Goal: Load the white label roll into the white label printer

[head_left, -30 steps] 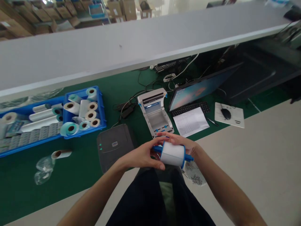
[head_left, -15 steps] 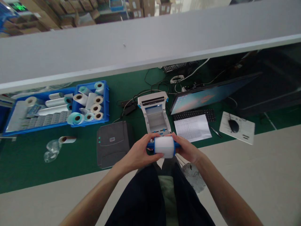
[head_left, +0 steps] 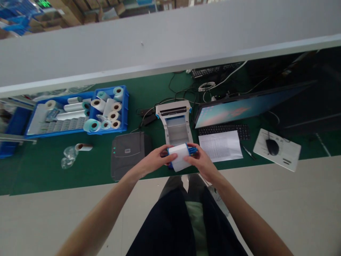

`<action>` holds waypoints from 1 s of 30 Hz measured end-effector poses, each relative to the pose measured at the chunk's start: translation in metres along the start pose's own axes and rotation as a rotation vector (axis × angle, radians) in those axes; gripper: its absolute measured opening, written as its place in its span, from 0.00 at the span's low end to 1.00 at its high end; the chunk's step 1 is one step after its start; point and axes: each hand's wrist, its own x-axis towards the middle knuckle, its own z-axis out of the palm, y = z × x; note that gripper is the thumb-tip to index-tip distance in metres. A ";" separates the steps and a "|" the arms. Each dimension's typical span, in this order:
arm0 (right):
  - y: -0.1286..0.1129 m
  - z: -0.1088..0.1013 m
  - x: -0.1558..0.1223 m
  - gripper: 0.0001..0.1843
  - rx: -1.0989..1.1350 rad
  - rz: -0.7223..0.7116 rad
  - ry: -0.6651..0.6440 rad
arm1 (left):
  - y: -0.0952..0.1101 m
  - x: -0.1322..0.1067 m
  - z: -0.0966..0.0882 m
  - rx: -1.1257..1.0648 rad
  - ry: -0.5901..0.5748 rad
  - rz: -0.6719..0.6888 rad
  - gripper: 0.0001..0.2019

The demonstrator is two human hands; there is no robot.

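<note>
Between my hands is a white label roll [head_left: 179, 157] on a blue spindle [head_left: 192, 150], held over the table's front edge. My left hand [head_left: 157, 158] grips the roll's left side, its thumb lying on the white surface. My right hand [head_left: 201, 160] is closed around the right end, where the blue spindle sticks out of the roll. Just beyond them stands a white label printer [head_left: 175, 108] with its lid up and its inner bay showing. The roll and hands cover the printer's front part.
A dark grey device [head_left: 128, 154] sits left of the printer. Further left are blue bins [head_left: 124, 110] of rolls and a loose roll [head_left: 84, 147]. On the right are a monitor [head_left: 239, 106], printed paper [head_left: 221, 145], a keyboard [head_left: 243, 131] and a mouse [head_left: 272, 147]. A shelf [head_left: 160, 42] overhangs the table.
The roll has tilted and moved slightly up and left in view. More of the blue spindle now shows at its right end. My right thumb has come onto the roll.
</note>
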 end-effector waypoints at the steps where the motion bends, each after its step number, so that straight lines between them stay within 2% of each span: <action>1: 0.003 0.001 0.007 0.42 0.009 0.004 0.021 | -0.002 0.004 -0.003 0.072 0.015 0.056 0.50; 4: 0.013 0.004 0.029 0.37 0.035 0.009 0.075 | -0.006 0.019 -0.013 0.320 0.061 0.225 0.48; 7: 0.022 0.010 0.046 0.40 0.047 0.017 0.116 | -0.006 0.036 -0.023 0.471 0.064 0.279 0.42; 11: 0.030 0.016 0.061 0.46 0.009 0.037 0.138 | -0.004 0.057 -0.038 0.487 0.022 0.240 0.42; 16: 0.036 0.018 0.073 0.50 -0.080 0.021 0.140 | -0.001 0.083 -0.057 0.464 -0.092 0.170 0.47; 20: 0.037 0.014 0.078 0.53 -0.122 0.018 0.124 | 0.000 0.101 -0.067 0.447 -0.134 0.098 0.51; 25: 0.042 0.010 0.079 0.58 -0.108 0.008 0.050 | 0.002 0.113 -0.077 0.264 -0.326 0.020 0.43; 30: 0.057 0.006 0.091 0.55 -0.148 -0.015 0.109 | 0.006 0.126 -0.082 0.333 -0.390 0.015 0.43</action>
